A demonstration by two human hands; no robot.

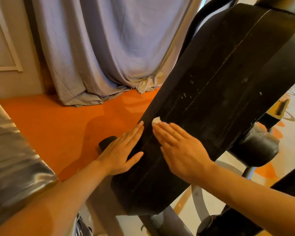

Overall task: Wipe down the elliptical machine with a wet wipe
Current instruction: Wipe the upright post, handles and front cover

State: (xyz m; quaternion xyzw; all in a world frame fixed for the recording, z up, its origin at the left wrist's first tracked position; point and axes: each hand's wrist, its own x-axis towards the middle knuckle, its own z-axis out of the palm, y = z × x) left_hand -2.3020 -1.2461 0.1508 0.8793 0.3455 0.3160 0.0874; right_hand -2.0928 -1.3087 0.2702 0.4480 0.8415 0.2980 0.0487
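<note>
The elliptical machine's big black housing [216, 86] slants from upper right down to the lower middle, dusty with pale specks and a seam along its length. My right hand [179, 150] lies flat on its top face with straight fingers, pressing a small white wet wipe [156, 120] that peeks out beyond the fingertips. My left hand [122, 150] rests flat against the housing's left edge, fingers straight, thumb spread onto the black surface. It holds nothing.
An orange floor [58, 126] spreads to the left, with a grey-blue curtain [109, 48] bunched on it behind. A black round cap [259, 147] and grey frame tubes [197, 201] of the machine sit to the right and below. A shiny grey fabric [10, 150] fills the left edge.
</note>
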